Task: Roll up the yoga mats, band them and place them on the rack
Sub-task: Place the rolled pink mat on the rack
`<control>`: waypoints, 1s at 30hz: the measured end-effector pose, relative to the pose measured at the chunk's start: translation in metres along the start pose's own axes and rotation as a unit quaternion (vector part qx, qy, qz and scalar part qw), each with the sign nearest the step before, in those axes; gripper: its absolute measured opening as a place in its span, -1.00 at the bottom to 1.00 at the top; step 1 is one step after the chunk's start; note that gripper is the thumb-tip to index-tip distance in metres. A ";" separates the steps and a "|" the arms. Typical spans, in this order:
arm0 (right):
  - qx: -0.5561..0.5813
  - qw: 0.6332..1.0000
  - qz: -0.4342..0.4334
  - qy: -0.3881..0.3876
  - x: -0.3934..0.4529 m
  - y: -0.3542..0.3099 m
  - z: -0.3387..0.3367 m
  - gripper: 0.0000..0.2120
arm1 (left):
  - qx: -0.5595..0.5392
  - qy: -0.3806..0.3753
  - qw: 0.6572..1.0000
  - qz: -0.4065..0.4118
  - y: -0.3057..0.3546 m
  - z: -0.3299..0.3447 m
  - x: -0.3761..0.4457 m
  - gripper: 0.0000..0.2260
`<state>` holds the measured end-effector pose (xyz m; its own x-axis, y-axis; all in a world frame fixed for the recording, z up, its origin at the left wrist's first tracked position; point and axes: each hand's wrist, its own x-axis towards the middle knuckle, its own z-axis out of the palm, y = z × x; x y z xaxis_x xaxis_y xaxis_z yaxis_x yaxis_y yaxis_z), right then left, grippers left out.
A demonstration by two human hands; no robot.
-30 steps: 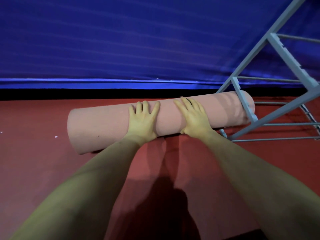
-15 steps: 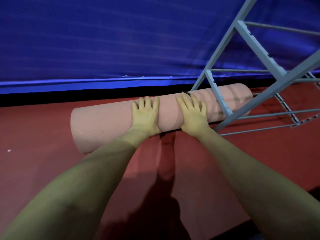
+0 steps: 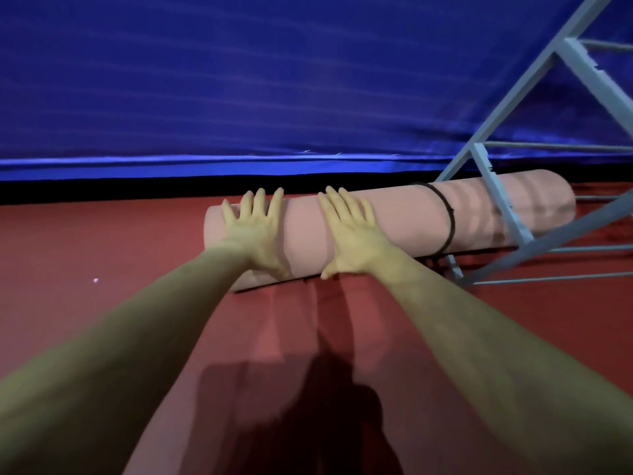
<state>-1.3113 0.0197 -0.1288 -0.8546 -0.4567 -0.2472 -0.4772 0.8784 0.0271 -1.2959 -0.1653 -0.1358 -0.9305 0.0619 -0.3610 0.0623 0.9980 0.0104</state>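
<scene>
The mat [image 3: 404,221] lies rolled into a tight pink cylinder on the red floor [image 3: 85,255], its long axis running left to right across my view and tilting slightly away from me toward the right. My left hand [image 3: 255,231] presses flat on the roll's left end, fingers straight and spread, tips reaching over the top. My right hand [image 3: 349,236] lies the same way just beside it, palm down, gripping nothing. Right of my right hand a thin black band [image 3: 448,217] circles the roll. The mat's right end passes behind a strut of the grey rack [image 3: 493,186], whose lower bars stand on the floor there. Behind the roll hangs a blue curtain [image 3: 239,80], with a dark strip at its foot.
</scene>
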 end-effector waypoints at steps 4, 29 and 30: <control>-0.082 0.995 -0.052 -0.003 0.019 -0.027 -0.004 0.33 | 0.055 -0.032 0.998 -0.002 -0.026 0.006 -0.008 0.33; -0.051 0.990 0.086 0.098 -0.031 0.051 -0.033 0.00 | 0.086 0.310 0.939 0.118 0.075 -0.038 0.003 -0.16; -0.047 0.989 0.098 0.099 -0.037 0.061 -0.031 0.00 | 0.082 0.312 0.938 0.129 0.089 -0.040 0.004 -0.18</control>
<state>-1.3150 0.0858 -0.0882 -0.9516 -0.3054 -0.0332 -0.3069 0.9402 0.1476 -1.3086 -0.0761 -0.0991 -0.9035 0.3479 0.2503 0.3219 0.9364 -0.1397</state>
